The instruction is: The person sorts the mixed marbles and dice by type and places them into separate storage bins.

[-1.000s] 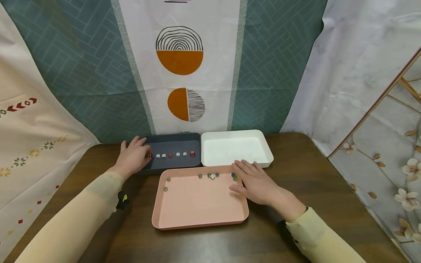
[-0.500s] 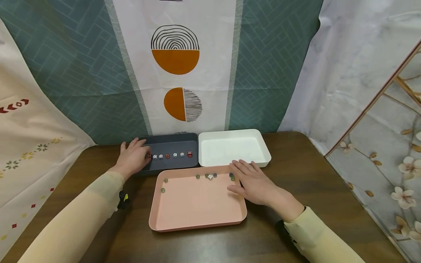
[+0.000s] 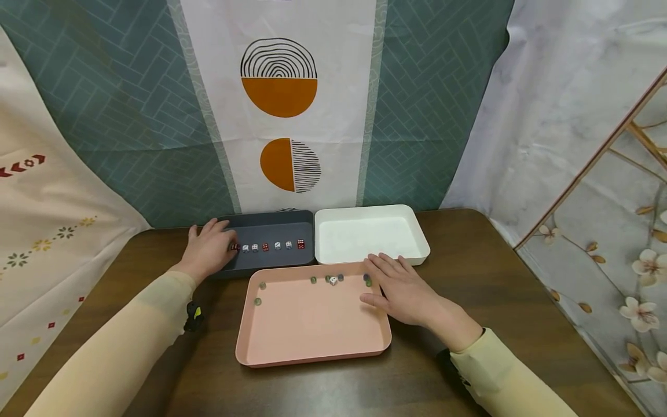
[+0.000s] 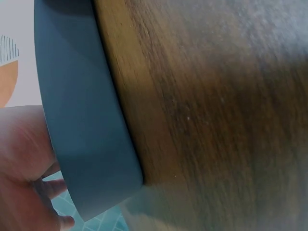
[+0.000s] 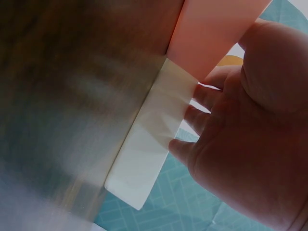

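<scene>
At the left end of the dark tray (image 3: pixel 271 263), my left hand (image 3: pixel 204 250) pinches a red die (image 3: pixel 234 247) between thumb and index finger. Right of it, white dice (image 3: pixel 255 248) and red dice (image 3: pixel 265 247) stand in a row. In the left wrist view the tray's wall (image 4: pixel 89 120) hides the fingertips. My right hand (image 3: pixel 401 292), fingers stretched forward, lies over the right rim of the pink tray (image 3: pixel 312 330). Near its thumb are a dark blue bead and a green bead (image 3: pixel 368 283). A white die (image 3: pixel 333 281) sits among small beads along the back of that tray.
A white tray (image 3: pixel 370 231) stands behind the pink one, side by side with the dark tray. Two greenish beads (image 3: pixel 257 302) lie at the pink tray's left side. The wooden table (image 3: pixel 495 289) meets patterned cloths at the back and sides.
The left hand brought the red die rightward toward the neighbouring white die, then drew it slightly back to the left. The right hand stayed in place. The head view shifted slightly.
</scene>
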A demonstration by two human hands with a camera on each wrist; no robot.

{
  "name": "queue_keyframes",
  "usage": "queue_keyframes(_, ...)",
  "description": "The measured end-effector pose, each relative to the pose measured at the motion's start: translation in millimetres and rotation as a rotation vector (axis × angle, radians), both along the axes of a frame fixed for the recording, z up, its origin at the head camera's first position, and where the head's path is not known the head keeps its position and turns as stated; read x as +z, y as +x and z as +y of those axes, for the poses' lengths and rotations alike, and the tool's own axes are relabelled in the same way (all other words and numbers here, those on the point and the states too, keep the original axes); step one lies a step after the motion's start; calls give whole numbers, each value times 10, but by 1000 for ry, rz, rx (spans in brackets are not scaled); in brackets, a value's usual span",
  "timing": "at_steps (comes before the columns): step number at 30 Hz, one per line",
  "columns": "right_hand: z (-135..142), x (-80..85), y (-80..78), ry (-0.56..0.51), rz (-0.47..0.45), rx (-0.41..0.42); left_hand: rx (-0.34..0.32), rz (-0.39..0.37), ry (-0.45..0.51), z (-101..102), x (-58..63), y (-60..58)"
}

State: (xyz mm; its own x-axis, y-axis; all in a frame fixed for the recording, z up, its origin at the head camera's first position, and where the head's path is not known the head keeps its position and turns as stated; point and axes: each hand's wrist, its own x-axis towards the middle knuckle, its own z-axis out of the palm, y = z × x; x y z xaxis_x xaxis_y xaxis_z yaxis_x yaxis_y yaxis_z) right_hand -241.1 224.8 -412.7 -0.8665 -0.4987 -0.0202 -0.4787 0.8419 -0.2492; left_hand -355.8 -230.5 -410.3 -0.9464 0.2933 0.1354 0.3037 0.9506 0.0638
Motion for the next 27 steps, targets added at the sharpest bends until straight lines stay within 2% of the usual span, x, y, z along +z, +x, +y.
queue_keyframes(14,11,-5,6,-4,13,10,-21,36,-12,47,70,132)
queue_keyframes(27,17,-7,5,2,20,15,-32,47,-23,172,222,260)
